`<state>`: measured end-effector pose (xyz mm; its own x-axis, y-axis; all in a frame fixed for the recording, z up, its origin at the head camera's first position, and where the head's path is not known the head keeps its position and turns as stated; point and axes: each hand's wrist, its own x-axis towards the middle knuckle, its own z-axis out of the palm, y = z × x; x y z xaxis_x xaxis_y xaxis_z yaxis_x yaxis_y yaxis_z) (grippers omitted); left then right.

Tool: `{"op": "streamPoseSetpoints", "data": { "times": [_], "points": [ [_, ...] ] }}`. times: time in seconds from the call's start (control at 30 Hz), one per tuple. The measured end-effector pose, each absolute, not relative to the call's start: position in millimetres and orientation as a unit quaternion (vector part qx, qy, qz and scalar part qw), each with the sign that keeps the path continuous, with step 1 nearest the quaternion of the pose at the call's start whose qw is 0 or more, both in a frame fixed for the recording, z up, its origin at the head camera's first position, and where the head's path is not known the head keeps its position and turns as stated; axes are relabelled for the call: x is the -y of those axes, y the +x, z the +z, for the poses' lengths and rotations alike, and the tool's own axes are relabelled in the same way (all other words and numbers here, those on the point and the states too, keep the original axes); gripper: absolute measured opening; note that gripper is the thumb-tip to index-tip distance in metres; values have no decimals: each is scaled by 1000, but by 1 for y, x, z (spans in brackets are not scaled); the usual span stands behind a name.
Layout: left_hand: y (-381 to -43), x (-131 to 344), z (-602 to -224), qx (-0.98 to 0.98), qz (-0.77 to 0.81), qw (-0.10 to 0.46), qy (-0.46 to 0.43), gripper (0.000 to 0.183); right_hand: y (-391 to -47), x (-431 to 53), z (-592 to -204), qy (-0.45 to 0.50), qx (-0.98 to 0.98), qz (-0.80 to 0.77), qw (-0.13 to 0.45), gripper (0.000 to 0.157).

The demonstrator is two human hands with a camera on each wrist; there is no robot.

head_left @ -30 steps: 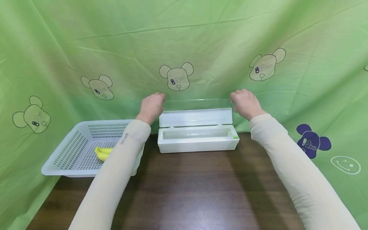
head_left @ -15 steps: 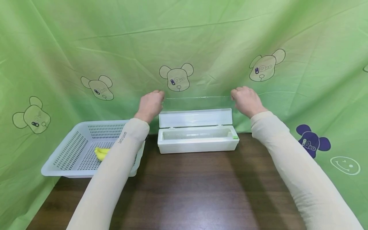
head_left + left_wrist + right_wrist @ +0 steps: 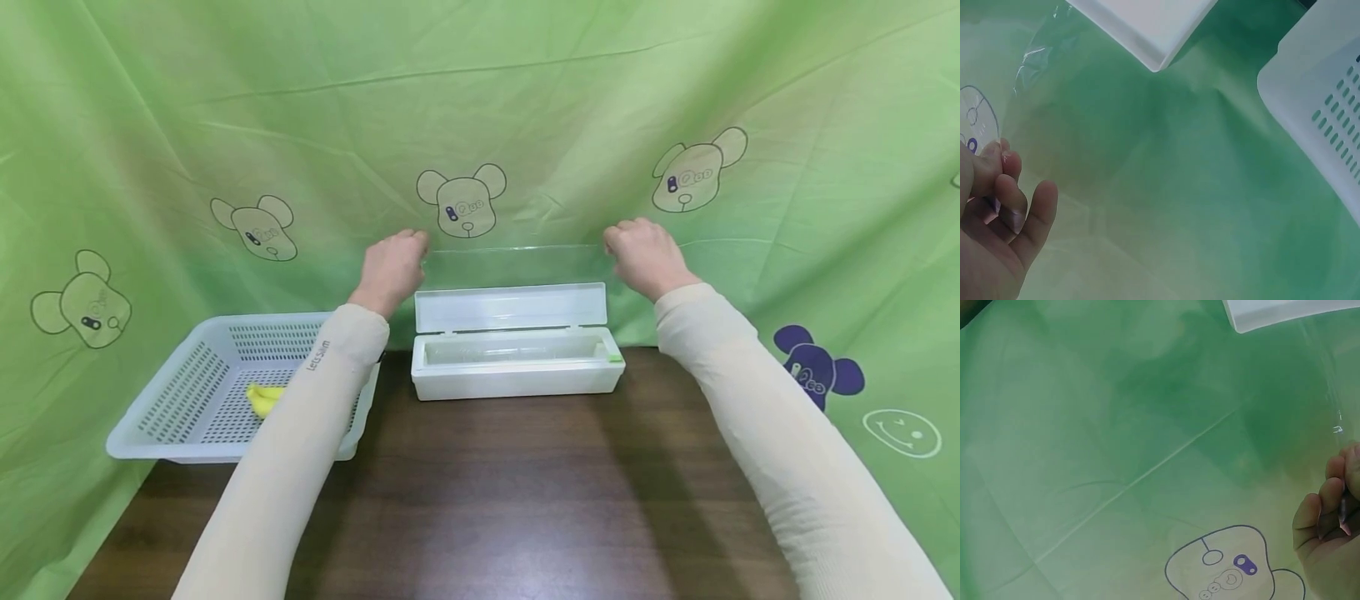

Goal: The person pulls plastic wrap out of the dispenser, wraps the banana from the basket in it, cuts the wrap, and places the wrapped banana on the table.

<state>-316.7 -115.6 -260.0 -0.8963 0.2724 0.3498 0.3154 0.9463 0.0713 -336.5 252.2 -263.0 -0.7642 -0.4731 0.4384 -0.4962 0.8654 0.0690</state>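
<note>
Clear plastic wrap [image 3: 517,265] spans the gap between the two raised hands, its top edge a thin shiny line. My left hand [image 3: 392,271] pinches its left corner; in the left wrist view thumb and forefinger meet on the creased film [image 3: 1034,61]. The right hand [image 3: 649,258] pinches the other corner, with a glint of film [image 3: 1337,429] above those fingertips in the right wrist view. Below and nearer stands a long white wrap dispenser box [image 3: 517,383], its lid [image 3: 510,308] tipped back. A clear roll [image 3: 513,352] shows inside.
On the left a pale plastic basket [image 3: 187,451] holds yellow bananas [image 3: 262,402], partly hidden by the left sleeve. A green printed curtain [image 3: 465,100] hangs right behind the brown wooden table [image 3: 487,500]. A green tab [image 3: 615,357] marks the box's right end.
Both hands have risen and moved away a little, and the wrap's top edge has gone up with them above the lid. Box and basket stay put.
</note>
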Motion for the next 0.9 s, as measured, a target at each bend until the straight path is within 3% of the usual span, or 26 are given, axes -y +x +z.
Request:
{"op": "streamPoseSetpoints", "data": {
  "times": [0.9],
  "points": [
    [-323,122,-247,968,-74,183,-155,29,-341,-250,-244,246,942,26,227,28]
  ]
}}
